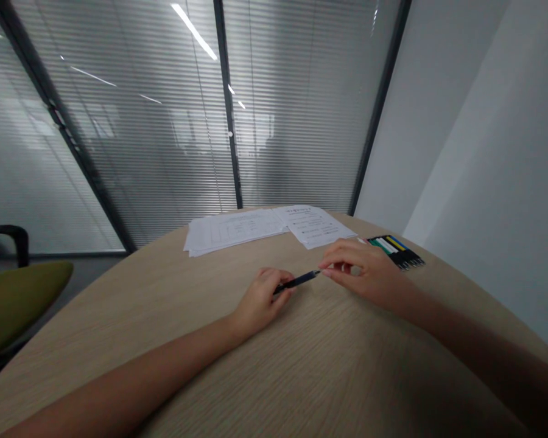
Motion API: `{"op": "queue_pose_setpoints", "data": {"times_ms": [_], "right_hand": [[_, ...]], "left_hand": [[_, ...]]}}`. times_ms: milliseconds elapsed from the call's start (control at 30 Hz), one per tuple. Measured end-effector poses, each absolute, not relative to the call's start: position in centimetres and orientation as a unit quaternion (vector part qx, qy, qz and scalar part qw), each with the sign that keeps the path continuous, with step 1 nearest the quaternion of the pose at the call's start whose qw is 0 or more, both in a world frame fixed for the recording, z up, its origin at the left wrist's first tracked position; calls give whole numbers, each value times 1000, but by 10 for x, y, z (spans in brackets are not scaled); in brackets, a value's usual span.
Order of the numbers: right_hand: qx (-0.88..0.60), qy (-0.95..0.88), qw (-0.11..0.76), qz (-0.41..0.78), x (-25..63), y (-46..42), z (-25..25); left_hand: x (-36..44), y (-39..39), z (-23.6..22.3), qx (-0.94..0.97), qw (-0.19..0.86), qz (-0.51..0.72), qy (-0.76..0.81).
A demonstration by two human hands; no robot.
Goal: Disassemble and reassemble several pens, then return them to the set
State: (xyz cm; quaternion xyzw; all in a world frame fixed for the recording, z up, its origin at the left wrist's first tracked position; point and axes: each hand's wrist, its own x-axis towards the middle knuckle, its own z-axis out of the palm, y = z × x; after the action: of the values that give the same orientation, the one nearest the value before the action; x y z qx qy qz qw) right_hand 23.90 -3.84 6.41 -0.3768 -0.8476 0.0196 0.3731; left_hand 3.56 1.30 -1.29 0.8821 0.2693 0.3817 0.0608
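Observation:
My left hand (pixel 265 298) is closed around the rear part of a slim dark pen (pixel 304 279), with its forearm reaching in from the lower left. The pen points to the right and tilts slightly upward, just above the table. At its silvery tip, the thumb and fingertips of my right hand (pixel 358 267) are pinched together. Whether those fingers also hold some small part there is too fine to make out. Just beyond the right hand lies a flat black set of pen-like pieces (pixel 396 250) with green, white, yellow and blue bands and metal tips, partly hidden by that hand.
Printed sheets lie toward the table's far edge, a stack (pixel 237 230) on the left and a page (pixel 315 225) overlapping it. The rounded wooden table (pixel 201 377) stands by blinds behind glass (pixel 292 121) and a white wall (pixel 497 182). A green chair (pixel 22 298) is at left.

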Motion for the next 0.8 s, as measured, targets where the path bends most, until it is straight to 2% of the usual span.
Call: {"op": "queue_pose_setpoints", "data": {"times_ms": [600, 800], "right_hand": [[-393, -845, 355, 71, 241, -36, 64], [-407, -850, 326, 72, 240, -37, 65]], "left_hand": [[38, 9, -8, 891, 46, 376, 252], [37, 9, -9, 893, 46, 371, 251]]}}
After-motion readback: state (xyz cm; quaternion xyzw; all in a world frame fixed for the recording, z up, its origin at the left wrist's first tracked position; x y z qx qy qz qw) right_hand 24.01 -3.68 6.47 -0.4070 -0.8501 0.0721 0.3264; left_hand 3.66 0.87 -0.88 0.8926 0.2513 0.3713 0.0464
